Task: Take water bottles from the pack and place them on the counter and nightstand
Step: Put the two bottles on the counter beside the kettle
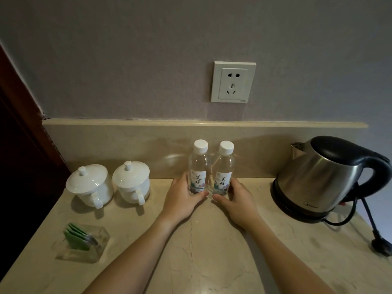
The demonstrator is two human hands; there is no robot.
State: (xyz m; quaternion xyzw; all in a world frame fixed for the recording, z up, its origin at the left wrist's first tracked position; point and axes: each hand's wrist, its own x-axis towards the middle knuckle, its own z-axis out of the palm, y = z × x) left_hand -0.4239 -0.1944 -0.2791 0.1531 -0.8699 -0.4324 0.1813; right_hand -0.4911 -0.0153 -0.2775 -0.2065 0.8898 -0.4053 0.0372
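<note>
Two water bottles stand upright, side by side and nearly touching, on the tabletop (201, 251) near the back ledge, labels facing forward. The left hand (182, 200) wraps its fingers around the left bottle (198, 166); the right hand (237, 203) cups the right bottle (222, 168), probably squaring the pair between the lidded cups (110, 183) and the kettle (324, 177).

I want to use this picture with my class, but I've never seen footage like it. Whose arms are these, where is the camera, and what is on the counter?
There is no machine: a person wears one camera on the head, looking down at their own arms. The left hand grips the left water bottle; the right hand grips the right water bottle. Both stand upright, side by side, on the counter. Left are two lidded cups and a clear holder of green sachets; right, a kettle. A wall socket sits above.
</note>
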